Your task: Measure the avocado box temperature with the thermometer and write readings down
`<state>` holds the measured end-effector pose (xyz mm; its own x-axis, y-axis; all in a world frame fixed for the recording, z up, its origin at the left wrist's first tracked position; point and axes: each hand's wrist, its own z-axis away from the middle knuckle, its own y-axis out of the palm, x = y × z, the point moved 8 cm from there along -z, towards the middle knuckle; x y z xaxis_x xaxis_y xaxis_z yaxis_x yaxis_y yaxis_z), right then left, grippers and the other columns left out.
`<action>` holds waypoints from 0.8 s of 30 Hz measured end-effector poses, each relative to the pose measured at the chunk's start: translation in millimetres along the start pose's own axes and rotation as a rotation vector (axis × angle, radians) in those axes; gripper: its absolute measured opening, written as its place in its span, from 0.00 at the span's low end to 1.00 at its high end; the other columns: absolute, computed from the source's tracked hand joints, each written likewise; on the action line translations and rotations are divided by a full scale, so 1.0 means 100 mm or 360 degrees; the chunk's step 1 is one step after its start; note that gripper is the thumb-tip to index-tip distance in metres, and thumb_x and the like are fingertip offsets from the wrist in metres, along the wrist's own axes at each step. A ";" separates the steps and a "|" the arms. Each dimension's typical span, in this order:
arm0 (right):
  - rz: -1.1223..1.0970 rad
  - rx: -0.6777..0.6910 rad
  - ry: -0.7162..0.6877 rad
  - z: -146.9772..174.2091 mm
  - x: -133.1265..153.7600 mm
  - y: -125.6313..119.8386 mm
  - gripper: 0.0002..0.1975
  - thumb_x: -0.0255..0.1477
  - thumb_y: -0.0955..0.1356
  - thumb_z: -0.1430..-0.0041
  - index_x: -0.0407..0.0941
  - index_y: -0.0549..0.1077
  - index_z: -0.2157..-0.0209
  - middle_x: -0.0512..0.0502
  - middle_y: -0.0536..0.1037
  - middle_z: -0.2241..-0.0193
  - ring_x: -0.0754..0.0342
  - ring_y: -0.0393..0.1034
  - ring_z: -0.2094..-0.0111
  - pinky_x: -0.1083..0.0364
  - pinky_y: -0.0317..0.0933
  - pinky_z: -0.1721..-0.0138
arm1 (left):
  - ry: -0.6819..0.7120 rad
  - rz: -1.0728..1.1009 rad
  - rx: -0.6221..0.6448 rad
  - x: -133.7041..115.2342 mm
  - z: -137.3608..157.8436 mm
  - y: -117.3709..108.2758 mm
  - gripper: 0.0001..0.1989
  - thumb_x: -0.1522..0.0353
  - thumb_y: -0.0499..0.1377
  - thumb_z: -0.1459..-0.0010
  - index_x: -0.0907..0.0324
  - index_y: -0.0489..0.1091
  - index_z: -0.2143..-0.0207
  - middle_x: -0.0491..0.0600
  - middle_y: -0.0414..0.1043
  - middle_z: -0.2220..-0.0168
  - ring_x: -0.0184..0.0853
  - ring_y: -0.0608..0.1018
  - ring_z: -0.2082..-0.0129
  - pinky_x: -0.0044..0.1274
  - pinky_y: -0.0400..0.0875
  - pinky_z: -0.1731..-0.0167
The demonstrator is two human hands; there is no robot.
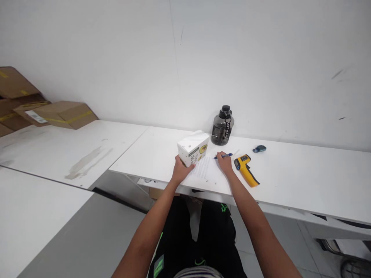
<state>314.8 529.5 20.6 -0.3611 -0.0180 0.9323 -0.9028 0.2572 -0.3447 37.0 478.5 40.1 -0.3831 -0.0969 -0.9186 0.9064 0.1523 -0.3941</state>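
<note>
My left hand is closed round the lower left part of a white box with avocado pictures and green print. The box is tilted, and its underside is hidden. In my right hand is a blue pen, gripped between the fingers. A sheet of paper covered with rows of handwriting lies on the white table between my hands, partly behind the box. Just right of my right hand rests a yellow infrared thermometer with a dark display.
Behind the box stands a dark see-through water bottle near the wall. A small dark teal object lies farther right. Cardboard boxes are stacked at the far left. The white table's front edge runs close to my legs.
</note>
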 end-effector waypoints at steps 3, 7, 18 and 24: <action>-0.0012 0.0030 -0.0006 0.00 0.00 0.02 0.17 0.44 0.61 0.44 0.50 0.62 0.81 0.51 0.69 0.81 0.50 0.64 0.73 0.52 0.59 0.66 | -0.0016 0.0008 0.0003 0.01 0.00 0.00 0.39 0.61 0.73 0.56 0.54 0.53 0.49 0.60 0.67 0.42 0.48 0.72 0.41 0.39 0.71 0.47; 0.0000 0.0005 -0.0034 0.00 0.00 0.01 0.18 0.45 0.61 0.44 0.50 0.62 0.81 0.50 0.71 0.80 0.50 0.65 0.72 0.52 0.60 0.65 | -0.0017 0.0015 -0.0011 0.03 -0.01 -0.01 0.39 0.60 0.74 0.56 0.54 0.53 0.49 0.59 0.68 0.43 0.48 0.73 0.42 0.38 0.71 0.48; 0.0024 -0.0029 0.0017 0.01 0.00 -0.01 0.18 0.46 0.61 0.45 0.51 0.60 0.81 0.49 0.71 0.79 0.49 0.64 0.71 0.52 0.59 0.64 | -0.0005 -0.0006 -0.0001 -0.01 0.00 0.00 0.39 0.62 0.73 0.55 0.54 0.52 0.49 0.60 0.67 0.42 0.48 0.73 0.42 0.38 0.71 0.47; 0.0003 0.0019 0.0018 0.01 0.01 0.01 0.17 0.44 0.61 0.45 0.50 0.62 0.81 0.49 0.73 0.78 0.49 0.66 0.70 0.52 0.59 0.63 | 0.0031 -0.0020 0.0012 0.00 -0.01 0.01 0.38 0.61 0.72 0.53 0.54 0.52 0.49 0.61 0.67 0.41 0.49 0.73 0.41 0.38 0.72 0.48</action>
<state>313.7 529.1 20.7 -0.3599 -0.0065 0.9330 -0.9050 0.2456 -0.3474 37.6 479.9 39.4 -0.3979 -0.0797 -0.9140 0.9027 0.1438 -0.4056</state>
